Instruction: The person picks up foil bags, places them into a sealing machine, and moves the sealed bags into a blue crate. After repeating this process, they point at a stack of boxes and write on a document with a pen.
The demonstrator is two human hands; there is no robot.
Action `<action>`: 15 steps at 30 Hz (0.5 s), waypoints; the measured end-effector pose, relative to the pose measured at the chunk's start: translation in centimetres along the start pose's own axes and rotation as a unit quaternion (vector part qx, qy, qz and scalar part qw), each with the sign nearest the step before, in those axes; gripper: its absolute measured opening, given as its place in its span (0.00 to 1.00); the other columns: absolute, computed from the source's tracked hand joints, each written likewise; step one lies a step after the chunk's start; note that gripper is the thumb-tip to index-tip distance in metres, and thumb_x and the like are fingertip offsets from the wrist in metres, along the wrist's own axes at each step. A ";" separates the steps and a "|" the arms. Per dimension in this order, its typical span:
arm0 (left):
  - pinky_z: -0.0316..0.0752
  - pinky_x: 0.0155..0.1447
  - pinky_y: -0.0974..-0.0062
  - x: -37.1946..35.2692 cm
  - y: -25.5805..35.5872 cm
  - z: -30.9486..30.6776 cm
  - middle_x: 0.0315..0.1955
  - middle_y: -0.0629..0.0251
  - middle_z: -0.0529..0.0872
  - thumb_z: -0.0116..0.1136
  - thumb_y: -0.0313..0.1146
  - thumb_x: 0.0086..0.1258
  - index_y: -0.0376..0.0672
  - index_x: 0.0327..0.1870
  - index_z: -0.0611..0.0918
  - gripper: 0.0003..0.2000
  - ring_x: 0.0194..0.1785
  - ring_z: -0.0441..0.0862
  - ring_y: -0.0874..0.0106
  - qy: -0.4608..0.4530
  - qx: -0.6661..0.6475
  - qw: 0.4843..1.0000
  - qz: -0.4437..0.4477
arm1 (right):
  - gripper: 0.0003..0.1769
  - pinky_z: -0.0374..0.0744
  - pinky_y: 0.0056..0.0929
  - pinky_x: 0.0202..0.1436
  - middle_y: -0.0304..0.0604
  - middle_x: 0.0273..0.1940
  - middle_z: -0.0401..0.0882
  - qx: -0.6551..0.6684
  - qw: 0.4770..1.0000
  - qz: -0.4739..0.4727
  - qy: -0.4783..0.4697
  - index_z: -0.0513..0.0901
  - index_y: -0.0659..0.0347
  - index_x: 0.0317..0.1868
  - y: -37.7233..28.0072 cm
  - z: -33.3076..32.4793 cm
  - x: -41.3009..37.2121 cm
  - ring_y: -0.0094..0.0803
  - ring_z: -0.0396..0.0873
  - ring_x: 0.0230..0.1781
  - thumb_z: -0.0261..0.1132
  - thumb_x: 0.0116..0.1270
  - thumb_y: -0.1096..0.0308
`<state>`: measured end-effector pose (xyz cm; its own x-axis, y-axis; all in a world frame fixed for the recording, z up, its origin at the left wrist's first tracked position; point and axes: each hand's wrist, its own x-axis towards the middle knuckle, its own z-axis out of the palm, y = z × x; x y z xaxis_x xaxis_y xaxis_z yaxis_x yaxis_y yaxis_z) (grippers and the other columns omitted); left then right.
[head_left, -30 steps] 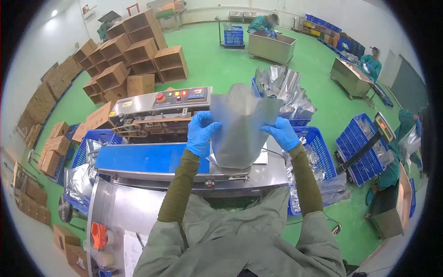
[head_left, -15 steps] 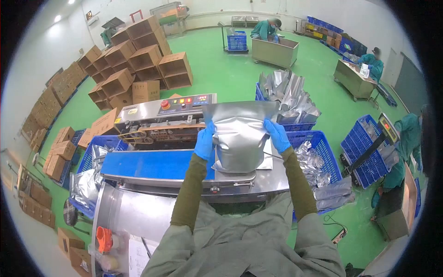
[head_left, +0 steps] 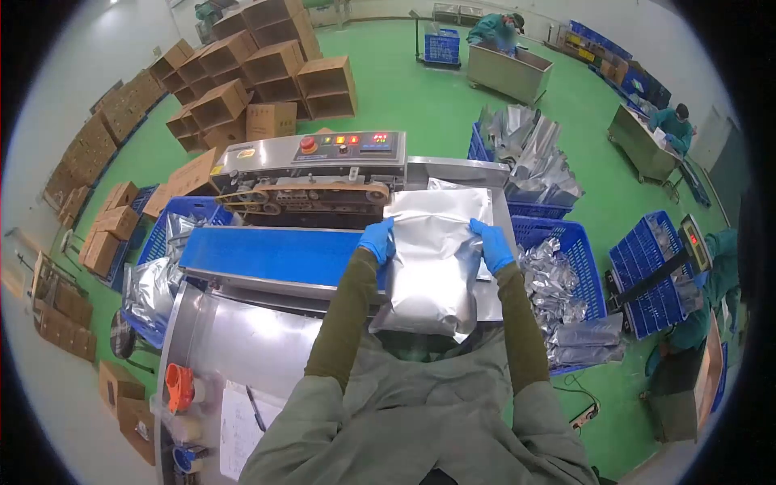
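Note:
A filled silver foil bag (head_left: 432,271) is held in front of my body, over the right end of a metal worktop. My left hand (head_left: 377,241), in a blue glove, grips its left edge, while my right hand (head_left: 492,246), gloved alike, grips the right edge. The bag's lower end hangs past the worktop's front edge near my apron. Another silver bag (head_left: 446,184) partly shows behind it. Just left of my left hand are the blue conveyor belt (head_left: 275,252) and the band sealing machine (head_left: 311,174) with its lit control panel.
Blue crates of foil bags stand right (head_left: 558,234), back right (head_left: 478,145) and left (head_left: 206,212). A metal table (head_left: 206,343) holds an orange tape dispenser (head_left: 179,388), paper (head_left: 241,432) and a pen. Cardboard boxes (head_left: 271,120) are stacked behind. Co-workers (head_left: 495,31) stand at metal bins.
Both hands have drawn the bag down and towards my body, and its front now lies flatter to my view. The head view has tilted downwards, so the machine appears higher.

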<state>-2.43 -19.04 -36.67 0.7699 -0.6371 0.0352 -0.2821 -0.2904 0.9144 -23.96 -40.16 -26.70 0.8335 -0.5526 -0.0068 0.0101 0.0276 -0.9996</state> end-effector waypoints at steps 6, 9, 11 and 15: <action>0.72 0.39 0.62 0.0 0.7 -4.4 0.27 0.46 0.81 0.49 0.39 0.66 0.35 0.43 0.77 0.15 0.34 0.80 0.54 0.038 0.095 0.993 -0.061 | 0.23 0.73 0.24 0.42 0.48 0.35 0.83 -0.100 0.991 -0.081 -0.040 0.81 0.70 0.40 2.1 3.5 2.4 0.28 0.77 0.36 0.55 0.65 0.54; 0.69 0.39 0.61 -1.8 2.6 -6.4 0.26 0.49 0.81 0.40 0.58 0.67 0.27 0.34 0.79 0.33 0.30 0.77 0.60 0.121 -0.006 0.978 -0.169 | 0.25 0.73 0.25 0.41 0.48 0.31 0.82 -0.060 0.997 -0.019 -0.048 0.81 0.71 0.39 1.1 5.9 1.8 0.31 0.78 0.34 0.54 0.65 0.51; 0.70 0.36 0.62 -3.3 3.1 -8.1 0.24 0.51 0.81 0.41 0.58 0.67 0.29 0.36 0.80 0.32 0.30 0.77 0.63 0.156 0.048 0.979 -0.122 | 0.28 0.75 0.25 0.29 0.48 0.29 0.80 -0.055 0.993 0.070 -0.082 0.80 0.71 0.42 -0.4 6.8 0.6 0.30 0.77 0.25 0.54 0.65 0.48; 0.71 0.28 0.76 -8.6 5.9 -14.4 0.29 0.63 0.80 0.46 0.50 0.68 0.39 0.48 0.78 0.22 0.29 0.77 0.74 0.270 -0.256 0.914 -0.163 | 0.26 0.75 0.18 0.19 0.47 0.33 0.80 0.022 0.982 0.099 -0.159 0.79 0.65 0.49 -3.3 5.9 -4.0 0.24 0.75 0.17 0.52 0.66 0.49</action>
<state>-2.51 -4.97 -25.76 0.9744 -0.0907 -0.2057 0.2114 0.0580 0.9757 -24.02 -33.14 -23.16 0.9520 -0.2446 -0.1838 -0.1505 0.1487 -0.9774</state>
